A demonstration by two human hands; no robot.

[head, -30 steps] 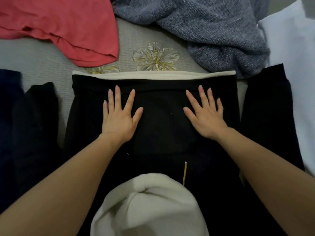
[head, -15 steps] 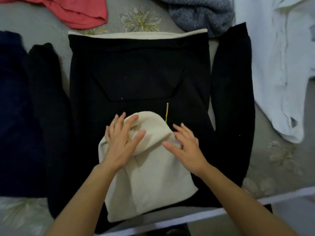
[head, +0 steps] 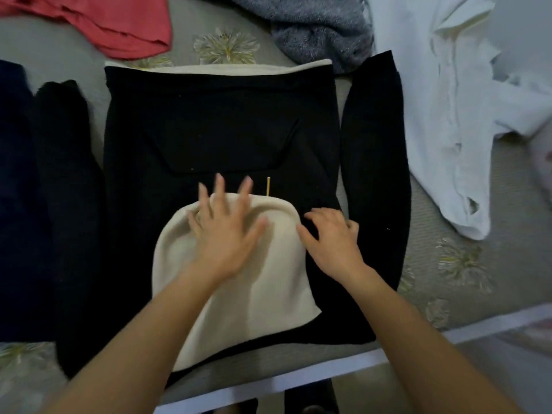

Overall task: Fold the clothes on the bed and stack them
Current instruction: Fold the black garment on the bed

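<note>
Head view, hoodie: the black hoodie (head: 221, 130) lies flat on the bed (head: 448, 294), with its cream hood (head: 248, 282) laid down over the chest, probably to square it up for folding.
Left grip (head: 224, 234): fingers spread and pressed flat on the hood, apparently smoothing it.
Right grip (head: 331, 243): fingers bent at the hood's edge; I can't tell whether it is pinching.
Hard to see: the left sleeve melts into the dark clothes beside it, and the left fingertips are blurred.

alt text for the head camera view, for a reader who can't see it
A person's left hand presses flat on the cream hood of a black hoodie spread on a bed, while the right hand rests, half curled, on the black fabric beside the hood. A red garment, a grey knit and a white garment lie around it.
</note>
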